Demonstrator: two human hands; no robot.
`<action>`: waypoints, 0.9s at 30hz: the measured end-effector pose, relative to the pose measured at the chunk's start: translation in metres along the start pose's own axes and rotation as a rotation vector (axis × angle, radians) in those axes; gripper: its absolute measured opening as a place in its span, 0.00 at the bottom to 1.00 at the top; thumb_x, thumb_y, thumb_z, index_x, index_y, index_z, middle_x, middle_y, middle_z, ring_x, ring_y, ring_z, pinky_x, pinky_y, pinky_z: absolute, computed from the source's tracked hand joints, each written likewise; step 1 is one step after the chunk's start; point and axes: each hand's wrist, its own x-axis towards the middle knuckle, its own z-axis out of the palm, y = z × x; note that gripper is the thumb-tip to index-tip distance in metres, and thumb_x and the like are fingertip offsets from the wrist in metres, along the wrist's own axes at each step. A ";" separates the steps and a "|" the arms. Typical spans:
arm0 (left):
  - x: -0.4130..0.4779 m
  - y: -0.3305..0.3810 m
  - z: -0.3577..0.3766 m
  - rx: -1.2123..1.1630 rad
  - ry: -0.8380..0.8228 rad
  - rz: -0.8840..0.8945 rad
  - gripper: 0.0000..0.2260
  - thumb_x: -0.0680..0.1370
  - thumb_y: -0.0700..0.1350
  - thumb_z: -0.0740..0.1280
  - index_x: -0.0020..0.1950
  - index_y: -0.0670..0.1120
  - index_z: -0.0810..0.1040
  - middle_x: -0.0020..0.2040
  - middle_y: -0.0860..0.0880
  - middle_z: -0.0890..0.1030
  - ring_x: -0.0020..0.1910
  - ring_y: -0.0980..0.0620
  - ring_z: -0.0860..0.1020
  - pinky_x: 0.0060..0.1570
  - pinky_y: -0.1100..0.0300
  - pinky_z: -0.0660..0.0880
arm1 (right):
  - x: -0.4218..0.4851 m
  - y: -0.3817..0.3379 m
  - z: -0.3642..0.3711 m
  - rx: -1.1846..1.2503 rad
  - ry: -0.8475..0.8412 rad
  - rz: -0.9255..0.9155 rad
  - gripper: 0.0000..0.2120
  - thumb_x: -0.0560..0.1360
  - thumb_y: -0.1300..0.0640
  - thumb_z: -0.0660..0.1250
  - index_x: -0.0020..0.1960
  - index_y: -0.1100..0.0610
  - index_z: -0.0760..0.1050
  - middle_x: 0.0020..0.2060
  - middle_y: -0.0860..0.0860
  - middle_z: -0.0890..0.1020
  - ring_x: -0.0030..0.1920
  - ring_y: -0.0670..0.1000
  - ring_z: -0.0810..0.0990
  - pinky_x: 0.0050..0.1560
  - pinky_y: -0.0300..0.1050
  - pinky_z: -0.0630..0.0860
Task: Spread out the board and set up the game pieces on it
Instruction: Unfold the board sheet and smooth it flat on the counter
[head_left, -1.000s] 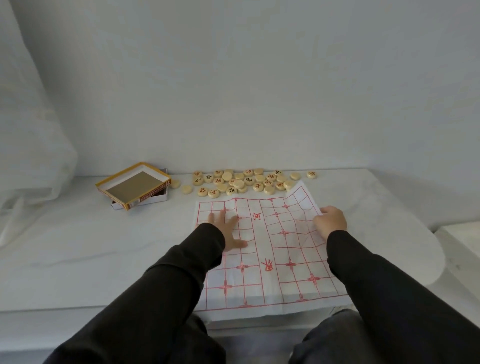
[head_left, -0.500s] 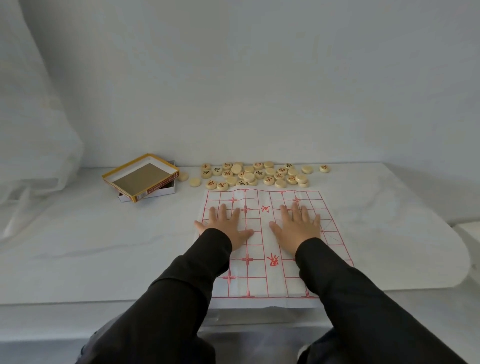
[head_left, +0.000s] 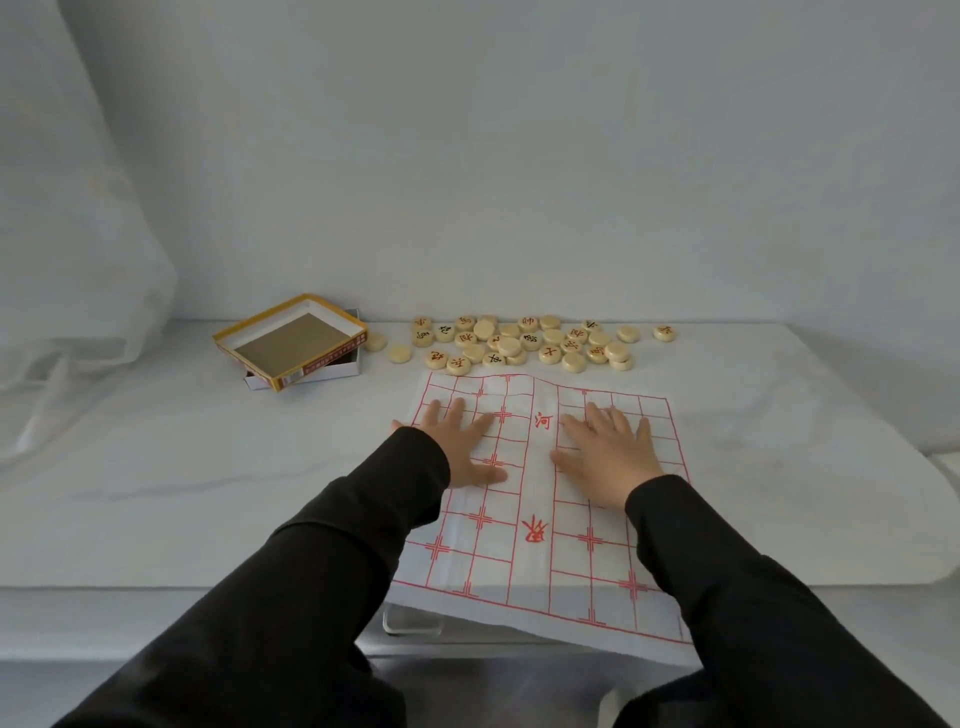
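Note:
A white paper board (head_left: 540, 561) with a red grid lies unfolded on the white table (head_left: 208, 493). Its near edge hangs over the table's front edge, and creases show along the far edge. My left hand (head_left: 462, 441) presses flat on the board's left half with fingers spread. Flat on the right half rests my right hand (head_left: 608, 452), fingers straight. Several round cream game pieces (head_left: 519, 343) with red or black characters lie in a loose heap just beyond the board's far edge.
An open yellow-rimmed box lid (head_left: 291, 338) sits tilted on its white box base (head_left: 311, 371) at the back left. A sheer white curtain (head_left: 67, 260) hangs at the far left. The wall stands right behind the pieces.
A second ago my right hand gripped the board's right edge; it has let go and lies flat on the right half. The board now lies flatter. My left hand stays pressed down.

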 end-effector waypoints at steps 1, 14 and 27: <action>0.000 -0.003 0.001 0.012 0.003 0.014 0.40 0.72 0.69 0.57 0.76 0.57 0.40 0.77 0.48 0.39 0.75 0.41 0.41 0.69 0.34 0.50 | -0.001 0.003 -0.001 0.011 -0.021 -0.022 0.29 0.79 0.38 0.47 0.77 0.47 0.48 0.77 0.52 0.48 0.76 0.57 0.45 0.73 0.63 0.44; -0.011 -0.003 -0.001 0.212 -0.010 0.288 0.39 0.72 0.66 0.62 0.75 0.60 0.43 0.77 0.51 0.41 0.76 0.44 0.41 0.70 0.36 0.43 | -0.013 0.014 -0.005 0.070 -0.099 -0.130 0.29 0.79 0.38 0.49 0.77 0.46 0.49 0.77 0.49 0.49 0.76 0.54 0.47 0.73 0.61 0.44; -0.011 0.034 -0.008 -0.104 0.155 -0.109 0.25 0.80 0.58 0.54 0.72 0.44 0.63 0.66 0.43 0.71 0.63 0.44 0.72 0.65 0.49 0.68 | -0.032 0.004 -0.022 -0.098 0.213 0.161 0.25 0.81 0.44 0.44 0.42 0.56 0.73 0.30 0.50 0.73 0.38 0.53 0.74 0.55 0.50 0.67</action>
